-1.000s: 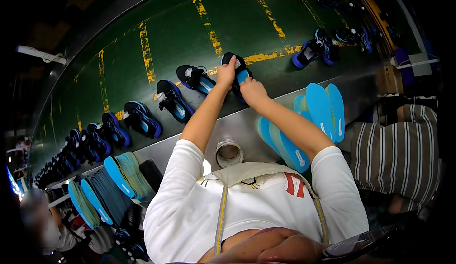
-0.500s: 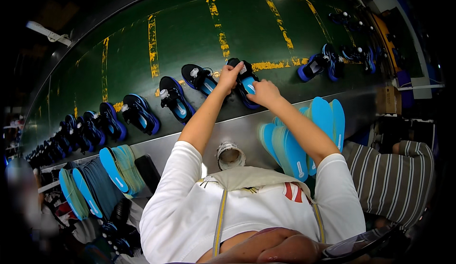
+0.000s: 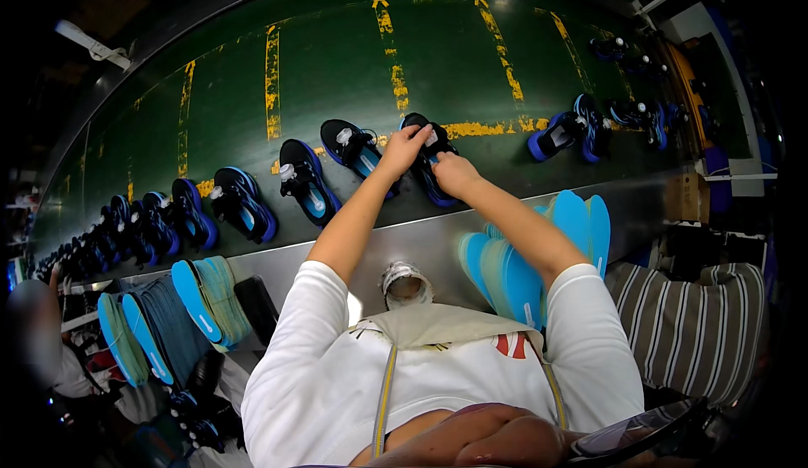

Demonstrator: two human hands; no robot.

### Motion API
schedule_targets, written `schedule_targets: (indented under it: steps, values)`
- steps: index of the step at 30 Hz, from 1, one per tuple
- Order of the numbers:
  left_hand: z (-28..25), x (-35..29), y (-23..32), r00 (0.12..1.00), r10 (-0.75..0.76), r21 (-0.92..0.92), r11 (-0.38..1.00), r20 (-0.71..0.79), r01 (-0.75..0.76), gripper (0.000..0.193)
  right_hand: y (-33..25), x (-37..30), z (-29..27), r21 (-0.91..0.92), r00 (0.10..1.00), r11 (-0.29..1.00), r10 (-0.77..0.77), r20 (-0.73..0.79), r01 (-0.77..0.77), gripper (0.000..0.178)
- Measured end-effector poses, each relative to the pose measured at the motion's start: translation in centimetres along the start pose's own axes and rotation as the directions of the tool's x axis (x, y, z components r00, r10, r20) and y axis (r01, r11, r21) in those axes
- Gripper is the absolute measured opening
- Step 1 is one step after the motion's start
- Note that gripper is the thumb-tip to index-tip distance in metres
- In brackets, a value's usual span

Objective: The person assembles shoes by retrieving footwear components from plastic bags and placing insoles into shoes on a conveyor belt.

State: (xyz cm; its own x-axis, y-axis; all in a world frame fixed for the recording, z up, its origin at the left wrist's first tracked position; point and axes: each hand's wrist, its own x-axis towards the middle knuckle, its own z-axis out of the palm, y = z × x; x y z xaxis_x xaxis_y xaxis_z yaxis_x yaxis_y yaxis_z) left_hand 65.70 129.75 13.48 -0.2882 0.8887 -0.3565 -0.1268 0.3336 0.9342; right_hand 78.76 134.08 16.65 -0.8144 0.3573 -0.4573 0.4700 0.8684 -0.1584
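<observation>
A black shoe with a blue sole [image 3: 433,192] lies on the green work surface in front of me, toe pointing away. My left hand [image 3: 406,150] grips it by the tongue, beside a whitish label. My right hand [image 3: 455,173] is closed, with its fingertips down in the shoe's opening; they hide what lies inside. Just left stands another black shoe [image 3: 341,135] with a light-blue insole [image 3: 367,160] inside. Further left is a shoe [image 3: 295,161] with a white wad at its tongue.
More shoes [image 3: 244,203] run in a row to the left; others [image 3: 555,135] stand at right. Blue insole stacks [image 3: 509,270] sit by my right forearm, more [image 3: 198,300] at lower left. An open round container [image 3: 407,285] is near my waist. A striped cloth [image 3: 682,325] shows at right.
My right hand has moved slightly left and down into the shoe. The light-blue insole seen there earlier is now hidden. My left hand keeps its grip near the tongue.
</observation>
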Motion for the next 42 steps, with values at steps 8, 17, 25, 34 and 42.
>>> schedule_targets:
  steps: [8,17,25,34,42]
  values:
    - [0.1,0.8,-1.0,0.999,0.046,-0.041,0.998,0.003,-0.046,0.037,0.3,1.9,-0.4,-0.106,0.951,0.993,-0.016,0.309,0.051,0.021]
    - [0.0,0.6,-0.7,0.999,-0.033,-0.043,0.999,0.018,0.034,0.036,0.2,2.5,-1.6,-0.193,0.789,0.972,0.011,0.615,0.136,0.03]
    - [0.4,0.5,0.0,0.998,-0.058,-0.085,0.995,0.039,0.061,0.034,2.3,3.6,1.8,-0.229,0.885,0.931,-0.164,0.436,0.285,0.022]
    - [1.1,-0.5,1.1,0.938,0.247,0.551,0.831,-0.245,-0.075,0.025,-0.7,-1.4,-4.3,0.005,0.819,0.99,-0.118,0.561,0.139,0.043]
    - [2.0,-0.4,1.5,0.818,0.522,0.888,0.218,0.244,-0.404,0.022,-0.1,-1.6,-3.0,0.101,0.845,0.993,-0.099,0.526,0.053,0.042]
